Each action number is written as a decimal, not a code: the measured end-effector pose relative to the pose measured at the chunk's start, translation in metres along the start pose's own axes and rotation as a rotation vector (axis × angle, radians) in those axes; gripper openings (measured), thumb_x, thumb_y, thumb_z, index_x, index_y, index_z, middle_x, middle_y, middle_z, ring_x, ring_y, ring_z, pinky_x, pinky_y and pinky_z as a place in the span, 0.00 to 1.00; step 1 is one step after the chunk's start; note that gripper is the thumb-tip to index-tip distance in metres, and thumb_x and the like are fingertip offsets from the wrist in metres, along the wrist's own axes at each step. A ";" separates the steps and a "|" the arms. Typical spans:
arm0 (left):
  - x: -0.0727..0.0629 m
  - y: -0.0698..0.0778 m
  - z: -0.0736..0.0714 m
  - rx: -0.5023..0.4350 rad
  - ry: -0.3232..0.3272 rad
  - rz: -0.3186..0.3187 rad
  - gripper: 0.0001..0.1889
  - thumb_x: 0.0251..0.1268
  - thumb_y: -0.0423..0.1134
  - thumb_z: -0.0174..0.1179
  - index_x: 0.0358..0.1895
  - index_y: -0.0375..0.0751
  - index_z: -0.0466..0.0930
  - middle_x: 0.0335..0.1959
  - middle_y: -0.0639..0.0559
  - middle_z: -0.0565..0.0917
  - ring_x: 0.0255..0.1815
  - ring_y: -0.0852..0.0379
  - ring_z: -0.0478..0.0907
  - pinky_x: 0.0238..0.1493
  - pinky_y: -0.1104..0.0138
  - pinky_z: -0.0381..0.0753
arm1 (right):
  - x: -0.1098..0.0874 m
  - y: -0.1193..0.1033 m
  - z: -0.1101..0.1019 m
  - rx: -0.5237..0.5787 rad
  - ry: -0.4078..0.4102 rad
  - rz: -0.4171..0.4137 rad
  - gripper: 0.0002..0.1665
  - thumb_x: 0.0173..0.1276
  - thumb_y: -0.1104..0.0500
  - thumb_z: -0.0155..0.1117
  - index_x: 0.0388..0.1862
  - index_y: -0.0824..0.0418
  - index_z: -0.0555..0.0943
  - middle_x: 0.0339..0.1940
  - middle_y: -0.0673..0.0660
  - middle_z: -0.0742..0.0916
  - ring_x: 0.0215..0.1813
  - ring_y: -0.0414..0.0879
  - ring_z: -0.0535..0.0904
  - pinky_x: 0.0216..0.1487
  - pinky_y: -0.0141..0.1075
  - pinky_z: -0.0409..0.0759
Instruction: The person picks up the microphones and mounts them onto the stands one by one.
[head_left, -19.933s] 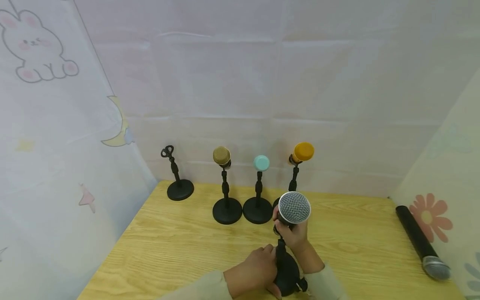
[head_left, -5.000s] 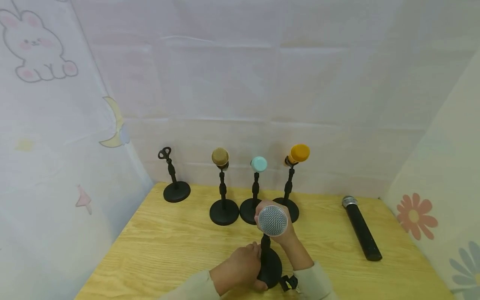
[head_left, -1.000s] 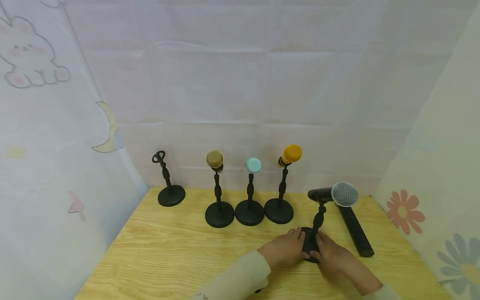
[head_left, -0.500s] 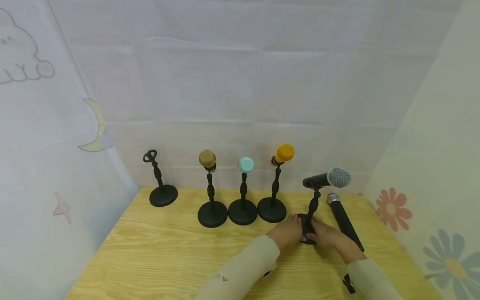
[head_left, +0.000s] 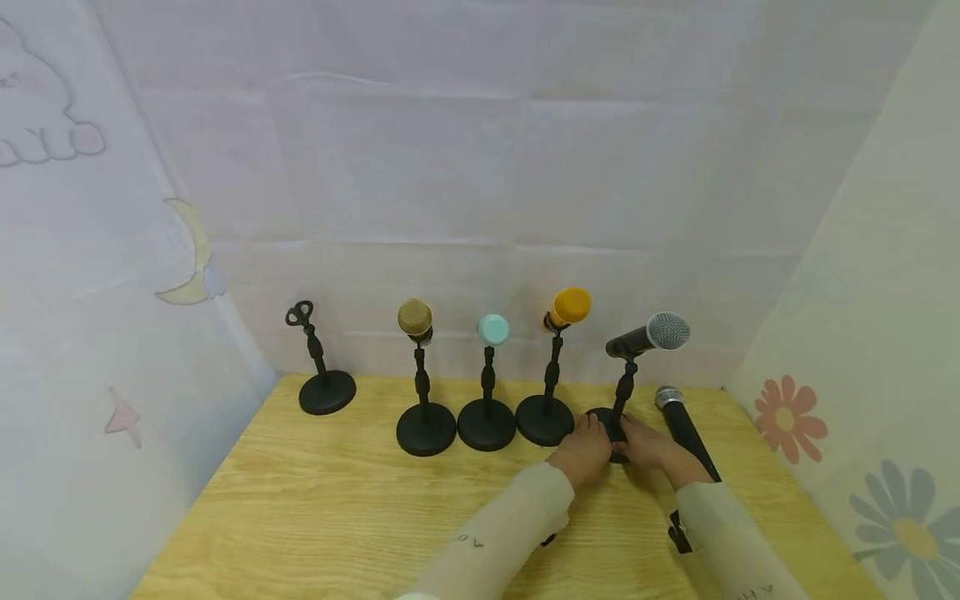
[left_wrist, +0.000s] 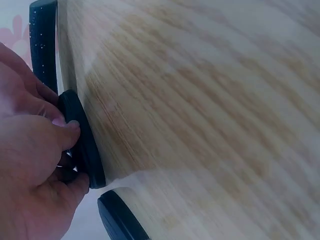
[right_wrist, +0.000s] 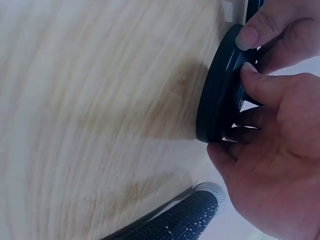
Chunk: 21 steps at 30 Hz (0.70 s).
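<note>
A black microphone with a silver mesh head (head_left: 667, 331) lies tilted in the clip of a microphone stand (head_left: 624, 388) at the table's right rear. My left hand (head_left: 585, 451) holds the left side of its round black base (left_wrist: 86, 145), thumb and fingers curled over the edge. From the other side my right hand (head_left: 651, 447) grips the same base (right_wrist: 220, 95), thumb on top and fingertips at the rim. The base rests on or just above the table; I cannot tell which. A loose black microphone (head_left: 686, 433) lies beside my right hand, partly hidden by it.
Left of the held stand, three stands carry an orange-capped microphone (head_left: 572, 307), a mint-capped microphone (head_left: 492, 330) and a gold microphone (head_left: 415, 317). A bare stand (head_left: 327, 392) is at far left. Fabric backdrops (head_left: 465, 167) rise behind the wooden table (head_left: 337, 517).
Earlier, the right hand gripped the microphone while the left held the base near the front. Both hands have since moved the stand right and back, into line with the others.
</note>
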<state>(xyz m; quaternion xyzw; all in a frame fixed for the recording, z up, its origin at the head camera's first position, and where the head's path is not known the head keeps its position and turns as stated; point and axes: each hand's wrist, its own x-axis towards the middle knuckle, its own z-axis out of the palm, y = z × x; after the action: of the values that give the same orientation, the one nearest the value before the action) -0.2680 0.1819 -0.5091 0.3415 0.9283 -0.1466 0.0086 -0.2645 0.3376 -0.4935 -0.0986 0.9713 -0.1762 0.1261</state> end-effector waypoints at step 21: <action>-0.001 -0.016 0.002 -0.306 -0.013 -0.017 0.29 0.82 0.53 0.46 0.80 0.49 0.59 0.80 0.57 0.58 0.80 0.61 0.54 0.76 0.70 0.55 | 0.032 0.018 -0.004 0.060 0.059 -0.065 0.40 0.78 0.59 0.58 0.70 0.89 0.55 0.71 0.89 0.58 0.71 0.82 0.56 0.69 0.68 0.60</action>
<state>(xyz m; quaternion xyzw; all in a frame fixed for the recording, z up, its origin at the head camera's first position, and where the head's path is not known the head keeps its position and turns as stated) -0.2772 0.1694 -0.5070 0.3275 0.9426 -0.0057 0.0654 -0.2982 0.3483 -0.5036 -0.1210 0.9651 -0.2122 0.0944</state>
